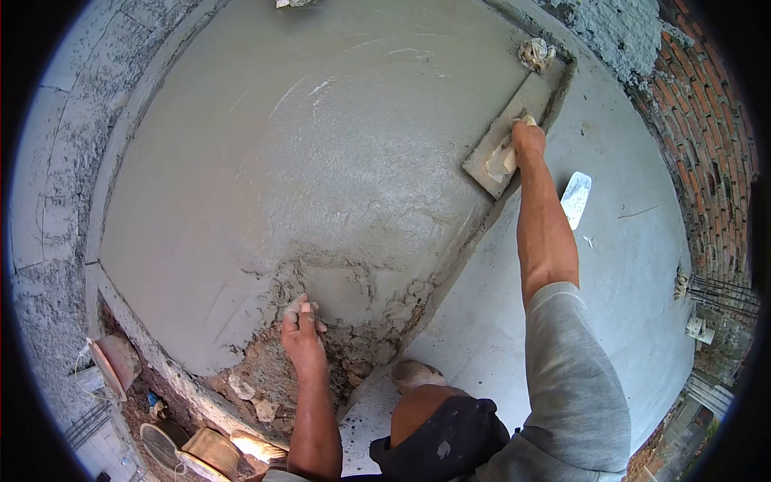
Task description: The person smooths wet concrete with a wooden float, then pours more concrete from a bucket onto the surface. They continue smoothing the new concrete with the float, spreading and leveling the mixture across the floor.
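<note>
— Where is the left hand [303, 331]?
— At the near edge of the wet plaster [305, 161]. Its fingers are bent and smeared grey, pressed on the rough patch [353, 341] where the plaster breaks up. I cannot tell whether it clutches a lump.
— And the right hand [527, 138]?
— At the plaster's far right edge, with the arm stretched out. It is clenched around the handle of the float [482, 165] (a long flat board, face-down on the plaster).
— Anything else?
— A small trowel [576, 198] lies just right of the plaster, on a smoother grey surface. Farther right of the plaster stands a brick wall [707, 145].
</note>
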### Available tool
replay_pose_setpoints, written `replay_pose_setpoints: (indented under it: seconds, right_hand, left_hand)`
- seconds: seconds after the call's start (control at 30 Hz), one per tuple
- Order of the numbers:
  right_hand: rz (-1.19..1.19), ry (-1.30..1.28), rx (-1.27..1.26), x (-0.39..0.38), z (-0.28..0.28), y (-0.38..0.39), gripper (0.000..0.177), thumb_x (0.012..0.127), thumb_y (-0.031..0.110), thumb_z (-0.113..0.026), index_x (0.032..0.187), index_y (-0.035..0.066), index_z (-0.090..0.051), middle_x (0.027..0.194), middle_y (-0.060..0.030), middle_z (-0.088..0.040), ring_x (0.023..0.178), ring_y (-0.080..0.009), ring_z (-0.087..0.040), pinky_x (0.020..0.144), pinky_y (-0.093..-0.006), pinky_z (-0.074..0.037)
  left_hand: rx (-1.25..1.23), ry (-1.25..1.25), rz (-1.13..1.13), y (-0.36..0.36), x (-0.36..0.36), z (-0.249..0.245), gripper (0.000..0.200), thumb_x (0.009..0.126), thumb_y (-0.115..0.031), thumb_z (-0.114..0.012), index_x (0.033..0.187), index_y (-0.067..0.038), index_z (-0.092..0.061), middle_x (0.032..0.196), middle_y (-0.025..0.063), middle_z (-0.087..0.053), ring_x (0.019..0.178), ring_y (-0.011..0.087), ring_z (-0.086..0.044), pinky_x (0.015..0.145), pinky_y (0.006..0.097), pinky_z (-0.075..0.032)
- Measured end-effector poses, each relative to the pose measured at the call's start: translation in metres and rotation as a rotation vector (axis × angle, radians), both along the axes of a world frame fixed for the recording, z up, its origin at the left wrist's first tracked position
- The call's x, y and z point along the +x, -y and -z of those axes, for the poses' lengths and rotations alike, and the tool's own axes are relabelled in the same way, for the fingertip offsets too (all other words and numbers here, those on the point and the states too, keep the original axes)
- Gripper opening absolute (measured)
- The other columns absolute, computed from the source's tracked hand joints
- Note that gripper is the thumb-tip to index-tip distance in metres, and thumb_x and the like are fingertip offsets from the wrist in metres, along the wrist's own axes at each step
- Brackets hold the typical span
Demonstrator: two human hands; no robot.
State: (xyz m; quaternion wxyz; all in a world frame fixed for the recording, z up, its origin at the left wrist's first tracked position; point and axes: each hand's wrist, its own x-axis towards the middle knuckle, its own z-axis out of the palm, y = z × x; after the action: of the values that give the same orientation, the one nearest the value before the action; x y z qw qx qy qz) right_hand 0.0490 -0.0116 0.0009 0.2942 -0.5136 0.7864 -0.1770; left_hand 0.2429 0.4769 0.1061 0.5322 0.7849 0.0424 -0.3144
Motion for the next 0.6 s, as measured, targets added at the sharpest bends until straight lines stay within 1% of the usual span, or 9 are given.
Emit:
replay_pose_setpoints:
  seconds: [0.03,0.1,0.17,0.27,0.3,0.37,0.47,0.57,0.6]
  right_hand:
    - [-0.019,0.020,-0.005,-0.009,0.025,0.010,0.055,0.081,0.031,-0.053,0.111,-0.014,-0.060,0.120,-0.0304,-0.061,0.113,-0.0393,-0.060,0.097,-0.0413,-0.046]
    - [-0.064,0.023,-0.004,-0.006,0.034,0.009,0.056,0.080,0.031,-0.052,0.113,-0.015,-0.059,0.119,-0.0315,-0.060,0.112,-0.0397,-0.061,0.097,-0.0414,-0.046]
    - [-0.111,-0.012,-0.001,0.009,0.019,-0.005,0.056,0.080,0.031,-0.052,0.113,-0.015,-0.058,0.117,-0.0327,-0.061,0.111,-0.0404,-0.061,0.097,-0.0417,-0.046]
    - [-0.252,-0.097,-0.135,0.033,0.027,-0.009,0.054,0.083,0.034,-0.058,0.108,-0.014,-0.061,0.105,-0.0300,-0.066,0.099,-0.0413,-0.066,0.084,-0.0430,-0.052]
    - [-0.292,-0.041,-0.081,0.043,0.024,-0.014,0.054,0.084,0.034,-0.058,0.109,-0.014,-0.060,0.109,-0.0311,-0.064,0.102,-0.0418,-0.064,0.088,-0.0432,-0.050]
    - [-0.368,0.079,0.030,0.073,-0.013,-0.037,0.055,0.086,0.033,-0.058,0.113,-0.014,-0.057,0.115,-0.0334,-0.061,0.110,-0.0427,-0.060,0.097,-0.0437,-0.046]
    - [-0.590,-0.027,-0.027,0.094,-0.044,-0.068,0.055,0.087,0.036,-0.060,0.114,-0.012,-0.057,0.115,-0.0321,-0.061,0.110,-0.0433,-0.060,0.096,-0.0445,-0.046]
    - [-0.455,-0.043,-0.107,0.095,-0.047,-0.063,0.053,0.088,0.036,-0.059,0.114,-0.011,-0.058,0.114,-0.0312,-0.062,0.110,-0.0437,-0.059,0.095,-0.0451,-0.046]
    - [-0.385,-0.042,-0.069,0.090,-0.049,-0.049,0.054,0.087,0.036,-0.060,0.111,-0.012,-0.059,0.114,-0.0319,-0.062,0.111,-0.0430,-0.059,0.095,-0.0448,-0.046]
  left_hand:
    - [0.009,-0.004,0.000,-0.001,0.001,0.000,0.031,0.098,-0.022,-0.055,0.121,-0.001,-0.059,0.091,0.0015,-0.062,0.061,0.0055,-0.047,0.050,0.0210,-0.035]
    - [0.019,-0.008,0.001,-0.007,0.002,0.002,0.031,0.098,-0.023,-0.055,0.121,-0.002,-0.059,0.092,0.0016,-0.063,0.061,0.0056,-0.048,0.049,0.0215,-0.035]
    - [0.015,-0.008,0.006,-0.013,0.004,0.010,0.033,0.097,-0.025,-0.056,0.122,-0.003,-0.059,0.095,0.0018,-0.063,0.061,0.0057,-0.048,0.047,0.0223,-0.035]
    - [0.043,0.005,0.018,-0.019,0.001,0.018,0.032,0.097,-0.025,-0.057,0.121,-0.003,-0.060,0.094,0.0010,-0.063,0.060,0.0056,-0.048,0.047,0.0223,-0.035]
    - [0.026,-0.008,0.003,-0.018,0.000,0.016,0.031,0.097,-0.024,-0.056,0.120,-0.002,-0.060,0.093,0.0012,-0.063,0.061,0.0058,-0.048,0.049,0.0221,-0.036]
    - [-0.002,-0.027,-0.023,-0.015,-0.002,0.008,0.028,0.098,-0.021,-0.054,0.118,-0.001,-0.061,0.091,0.0016,-0.062,0.062,0.0061,-0.047,0.054,0.0217,-0.037]
    - [0.015,-0.030,-0.047,-0.013,0.001,-0.002,0.028,0.098,-0.021,-0.054,0.118,-0.001,-0.061,0.091,0.0015,-0.062,0.062,0.0063,-0.046,0.056,0.0218,-0.038]
    - [0.032,-0.007,-0.032,-0.020,0.008,-0.003,0.028,0.099,-0.021,-0.054,0.118,-0.002,-0.061,0.092,0.0016,-0.062,0.063,0.0064,-0.047,0.056,0.0219,-0.038]
    - [0.051,0.006,-0.026,-0.025,0.011,-0.003,0.029,0.098,-0.023,-0.055,0.117,-0.003,-0.061,0.092,0.0012,-0.062,0.062,0.0060,-0.047,0.053,0.0218,-0.037]
